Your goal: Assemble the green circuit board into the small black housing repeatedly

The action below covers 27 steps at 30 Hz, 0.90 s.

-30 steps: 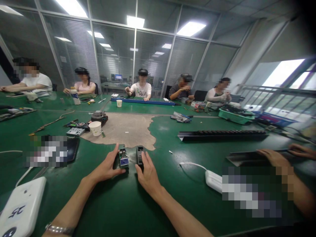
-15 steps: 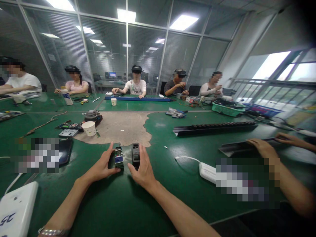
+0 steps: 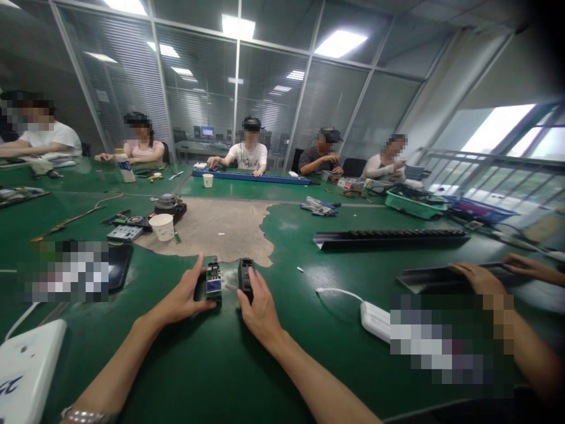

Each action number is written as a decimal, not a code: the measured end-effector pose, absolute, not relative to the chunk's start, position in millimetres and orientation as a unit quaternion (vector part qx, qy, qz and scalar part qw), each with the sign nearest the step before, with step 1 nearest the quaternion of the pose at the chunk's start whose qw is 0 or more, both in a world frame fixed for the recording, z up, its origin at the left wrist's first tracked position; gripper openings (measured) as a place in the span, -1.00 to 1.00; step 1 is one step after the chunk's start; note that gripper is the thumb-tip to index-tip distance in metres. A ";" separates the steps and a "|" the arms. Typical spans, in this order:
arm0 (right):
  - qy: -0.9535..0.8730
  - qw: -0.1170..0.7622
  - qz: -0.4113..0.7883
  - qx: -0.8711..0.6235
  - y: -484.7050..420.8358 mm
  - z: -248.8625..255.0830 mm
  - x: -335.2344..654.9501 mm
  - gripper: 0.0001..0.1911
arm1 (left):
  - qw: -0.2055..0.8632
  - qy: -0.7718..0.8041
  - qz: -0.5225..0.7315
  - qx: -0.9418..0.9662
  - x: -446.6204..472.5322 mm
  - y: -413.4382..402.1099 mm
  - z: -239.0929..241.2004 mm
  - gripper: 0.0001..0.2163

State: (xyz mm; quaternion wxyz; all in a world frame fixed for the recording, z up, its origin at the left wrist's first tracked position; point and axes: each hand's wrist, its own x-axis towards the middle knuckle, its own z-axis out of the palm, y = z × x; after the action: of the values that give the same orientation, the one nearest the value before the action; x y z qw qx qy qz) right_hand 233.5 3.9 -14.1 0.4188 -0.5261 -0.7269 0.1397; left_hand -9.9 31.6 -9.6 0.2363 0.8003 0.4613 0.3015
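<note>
In the middle of the green table, a small circuit board module (image 3: 214, 285) with a blue part on its near end stands upright beside a dark grey plastic housing (image 3: 244, 271). My left hand (image 3: 183, 297) is at the module's left side, thumb and index finger spread wide; the thumb tip is against its near end. Whether the left hand bears any of the module's weight I cannot tell. My right hand (image 3: 261, 309) lies over the housing's right side, its thumb at the near left edge, closed around it. A narrow gap separates the two parts.
A worn brown patch (image 3: 212, 229) lies beyond my hands, with a paper cup (image 3: 162, 227) and loose electronics (image 3: 126, 233) at its left. Black rails (image 3: 388, 239) lie right, near a co-worker's hands (image 3: 477, 275). A white power bank (image 3: 375, 318) and white box (image 3: 33, 365) flank me.
My right thumb has moved in against the plastic housing, and the housing has turned slightly. My left hand stays by the circuit board module. The whole view has shifted slightly.
</note>
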 end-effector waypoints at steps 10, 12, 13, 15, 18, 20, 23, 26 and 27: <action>-0.753 0.459 0.145 -0.448 -5.1 29.0 196.1 -0.37 | 0.219 0.448 0.315 0.808 -11.8 33.4 -17.7 0.03; -0.761 0.443 0.144 -0.451 -3.8 31.9 184.2 -0.36 | 0.221 0.448 0.318 0.806 -12.5 33.5 -18.8 0.03; -0.765 0.433 0.144 -0.455 -2.9 32.3 178.7 -0.35 | 0.225 0.447 0.320 0.805 -12.8 33.2 -19.0 0.03; -0.770 0.409 0.145 -0.468 -1.4 32.3 168.9 -0.35 | 0.234 0.443 0.326 0.802 -13.5 32.4 -18.7 0.02; -0.776 0.382 0.137 -0.483 0.0 31.7 157.9 -0.32 | 0.245 0.430 0.337 0.801 -14.3 31.3 -17.6 0.01; -0.779 0.373 0.128 -0.487 0.7 30.5 153.3 -0.31 | 0.244 0.428 0.342 0.800 -14.5 31.3 -17.1 0.00; -0.786 0.355 0.122 -0.491 1.4 25.3 150.1 -0.33 | 0.231 0.424 0.346 0.804 -14.7 31.8 -16.9 -0.01; -0.789 0.339 0.120 -0.498 0.9 15.5 150.4 -0.36 | 0.205 0.411 0.343 0.819 -15.0 31.4 -16.2 -0.01; -0.790 0.339 0.117 -0.498 0.4 12.0 151.0 -0.35 | 0.196 0.405 0.339 0.826 -15.0 30.9 -15.7 0.01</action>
State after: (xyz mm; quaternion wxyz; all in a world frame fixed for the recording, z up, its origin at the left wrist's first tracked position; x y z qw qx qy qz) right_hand 151.0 0.4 12.0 0.3389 -0.4975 -0.7899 0.1168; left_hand -15.0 30.9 -15.7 0.1962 0.8264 0.4047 0.3387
